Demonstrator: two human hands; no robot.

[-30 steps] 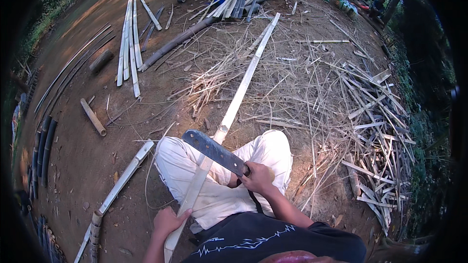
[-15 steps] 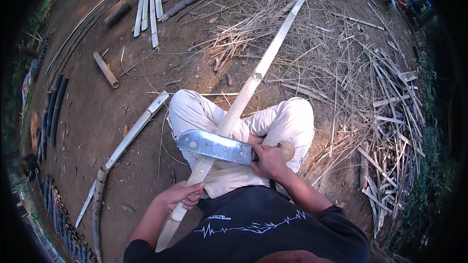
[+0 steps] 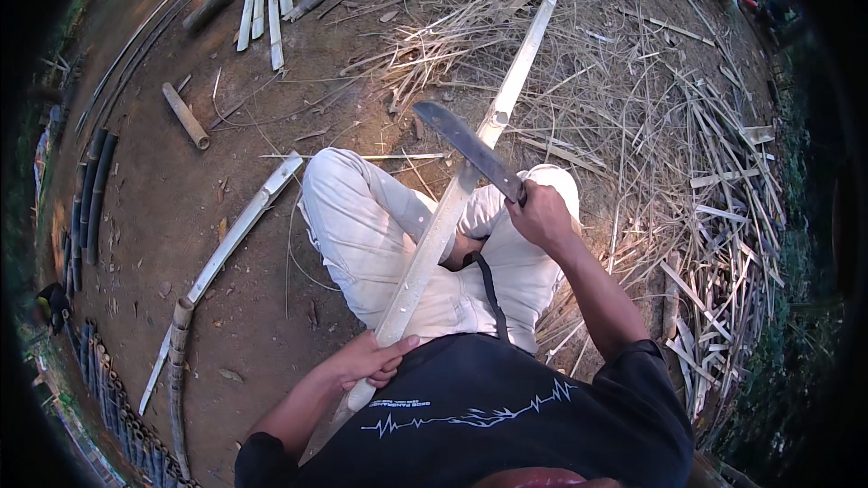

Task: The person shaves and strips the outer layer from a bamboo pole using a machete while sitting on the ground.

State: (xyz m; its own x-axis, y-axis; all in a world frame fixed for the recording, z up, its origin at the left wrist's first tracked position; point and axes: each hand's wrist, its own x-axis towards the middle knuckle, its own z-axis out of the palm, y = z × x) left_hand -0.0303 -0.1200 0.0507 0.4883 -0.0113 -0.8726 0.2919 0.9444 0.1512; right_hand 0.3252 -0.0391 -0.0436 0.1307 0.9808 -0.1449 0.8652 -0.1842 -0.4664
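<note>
We find our left hand (image 3: 369, 360) clamped round the near end of a long split bamboo pole (image 3: 470, 167) lying across our lap, while our right hand (image 3: 541, 214) grips a machete (image 3: 468, 149) raised above it.

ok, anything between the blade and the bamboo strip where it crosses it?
Nothing visible. The right hand holds the dark blade raised over the long bamboo strip, which the left hand grips at its near end. No debris on the strip there; the person's legs lie under it.
</note>
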